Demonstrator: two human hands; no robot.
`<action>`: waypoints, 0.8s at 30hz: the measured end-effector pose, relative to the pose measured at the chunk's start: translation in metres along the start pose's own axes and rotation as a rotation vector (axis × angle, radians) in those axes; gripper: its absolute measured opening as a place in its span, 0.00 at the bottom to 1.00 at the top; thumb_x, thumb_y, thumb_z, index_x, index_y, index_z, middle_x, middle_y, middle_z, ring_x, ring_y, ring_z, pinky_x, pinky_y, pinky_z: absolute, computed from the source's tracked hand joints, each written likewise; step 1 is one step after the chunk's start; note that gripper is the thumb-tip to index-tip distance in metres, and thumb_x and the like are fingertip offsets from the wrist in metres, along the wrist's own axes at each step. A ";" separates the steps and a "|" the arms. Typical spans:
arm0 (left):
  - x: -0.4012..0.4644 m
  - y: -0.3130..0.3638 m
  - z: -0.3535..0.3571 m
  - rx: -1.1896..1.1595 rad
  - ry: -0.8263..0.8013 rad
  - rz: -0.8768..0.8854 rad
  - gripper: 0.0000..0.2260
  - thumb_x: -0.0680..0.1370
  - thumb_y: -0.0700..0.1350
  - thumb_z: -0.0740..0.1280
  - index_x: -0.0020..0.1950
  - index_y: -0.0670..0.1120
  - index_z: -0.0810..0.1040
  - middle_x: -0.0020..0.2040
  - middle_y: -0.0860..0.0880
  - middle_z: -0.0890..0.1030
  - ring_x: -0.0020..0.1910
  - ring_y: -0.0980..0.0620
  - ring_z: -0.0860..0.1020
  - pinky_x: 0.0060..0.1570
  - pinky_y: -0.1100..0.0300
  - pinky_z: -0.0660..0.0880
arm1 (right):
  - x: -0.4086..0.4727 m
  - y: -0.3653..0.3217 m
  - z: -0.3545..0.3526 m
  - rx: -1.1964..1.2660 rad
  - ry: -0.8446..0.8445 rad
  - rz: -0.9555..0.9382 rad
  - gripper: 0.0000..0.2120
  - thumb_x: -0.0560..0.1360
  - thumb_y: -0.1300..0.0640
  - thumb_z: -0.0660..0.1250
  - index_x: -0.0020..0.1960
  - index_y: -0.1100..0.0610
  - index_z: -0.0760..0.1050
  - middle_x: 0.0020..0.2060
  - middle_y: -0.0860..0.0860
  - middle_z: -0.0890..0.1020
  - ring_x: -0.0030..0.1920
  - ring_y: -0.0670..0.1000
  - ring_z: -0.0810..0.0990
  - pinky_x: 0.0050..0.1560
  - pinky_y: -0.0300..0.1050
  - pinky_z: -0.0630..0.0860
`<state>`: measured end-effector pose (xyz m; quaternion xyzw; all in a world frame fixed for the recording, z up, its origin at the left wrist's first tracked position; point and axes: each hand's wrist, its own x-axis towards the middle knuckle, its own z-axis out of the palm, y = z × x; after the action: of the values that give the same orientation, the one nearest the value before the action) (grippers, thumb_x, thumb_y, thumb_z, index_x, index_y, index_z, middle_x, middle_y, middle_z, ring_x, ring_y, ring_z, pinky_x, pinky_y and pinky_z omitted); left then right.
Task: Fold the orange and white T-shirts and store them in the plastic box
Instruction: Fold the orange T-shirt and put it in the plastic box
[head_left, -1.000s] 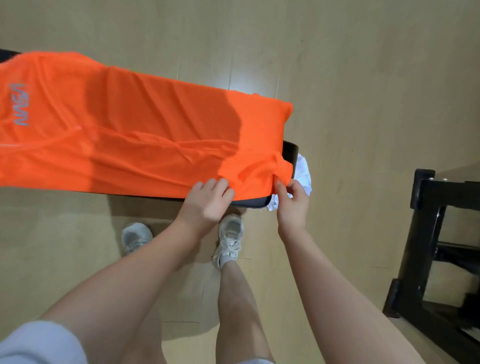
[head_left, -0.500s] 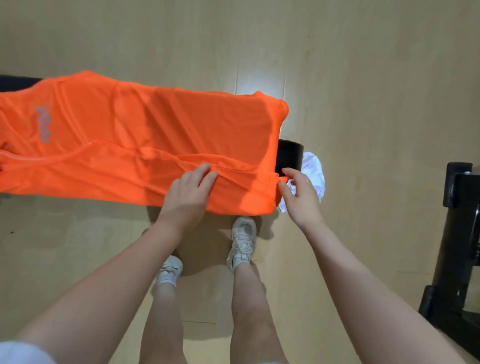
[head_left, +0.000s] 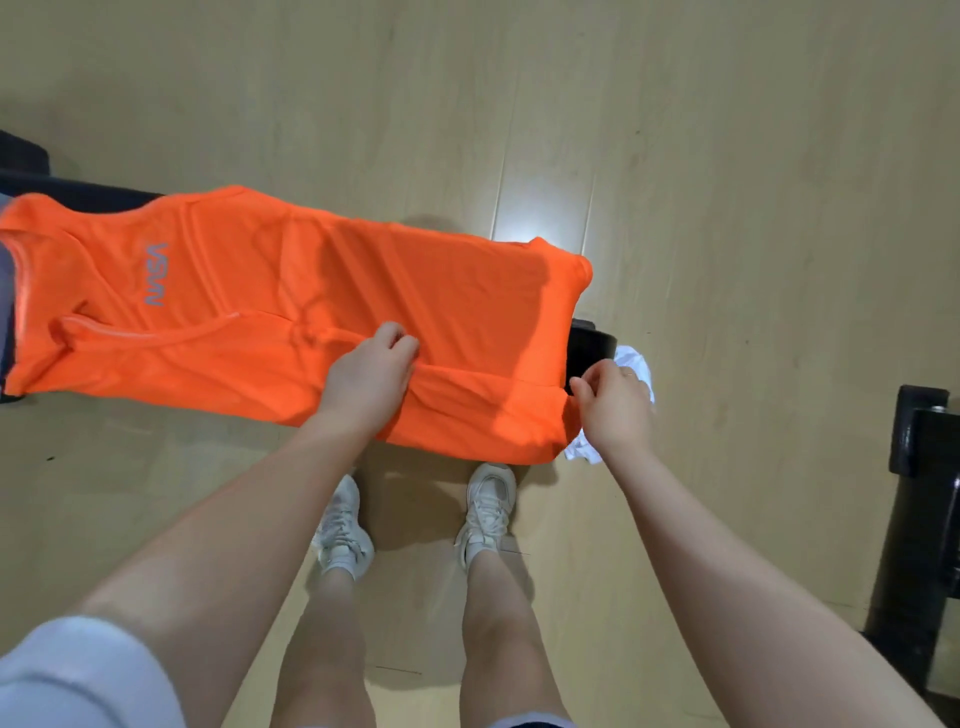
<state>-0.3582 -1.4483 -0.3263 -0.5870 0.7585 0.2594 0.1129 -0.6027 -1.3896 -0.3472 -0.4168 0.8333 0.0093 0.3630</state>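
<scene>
Your L hand (head_left: 370, 371) fingers curl, pinching a fold mid orange T-shirt (head_left: 249, 306); R hand (head_left: 615, 402) pinches its right hem, white T-shirt (head_left: 635, 364) just beyond.

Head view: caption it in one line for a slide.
Both hands, left hand and right hand, work the orange T-shirt on a dark bench; white T-shirt beside.

"NASA" on orange T-shirt (head_left: 291, 291)

We see the orange T-shirt (head_left: 291, 312) spread lengthwise across a dark surface, its near long edge folded over, a grey logo towards the left. The white T-shirt (head_left: 635, 365) lies crumpled at its right end, mostly hidden.
</scene>
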 end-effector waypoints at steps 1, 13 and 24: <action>0.000 -0.002 -0.005 -0.031 0.002 -0.011 0.11 0.78 0.43 0.61 0.59 0.43 0.74 0.61 0.43 0.73 0.52 0.39 0.77 0.43 0.46 0.76 | -0.001 -0.010 -0.003 -0.003 0.025 -0.040 0.10 0.76 0.52 0.59 0.50 0.58 0.74 0.51 0.57 0.78 0.55 0.60 0.73 0.53 0.54 0.70; 0.115 -0.062 -0.074 -0.061 0.083 0.019 0.13 0.77 0.43 0.61 0.61 0.42 0.74 0.60 0.41 0.76 0.60 0.39 0.73 0.60 0.46 0.71 | 0.086 -0.159 -0.012 -0.022 -0.143 -0.372 0.15 0.79 0.57 0.55 0.63 0.59 0.72 0.62 0.59 0.76 0.64 0.59 0.72 0.65 0.50 0.66; 0.220 -0.102 -0.072 -0.133 -0.679 0.040 0.11 0.79 0.48 0.61 0.56 0.44 0.78 0.56 0.45 0.79 0.57 0.47 0.75 0.50 0.62 0.67 | 0.171 -0.193 0.008 -0.128 -0.650 -0.145 0.12 0.75 0.57 0.61 0.54 0.57 0.79 0.52 0.54 0.81 0.54 0.54 0.77 0.51 0.42 0.69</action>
<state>-0.3146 -1.6871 -0.3971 -0.4582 0.6705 0.4910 0.3153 -0.5294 -1.6304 -0.4024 -0.4721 0.6399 0.1680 0.5825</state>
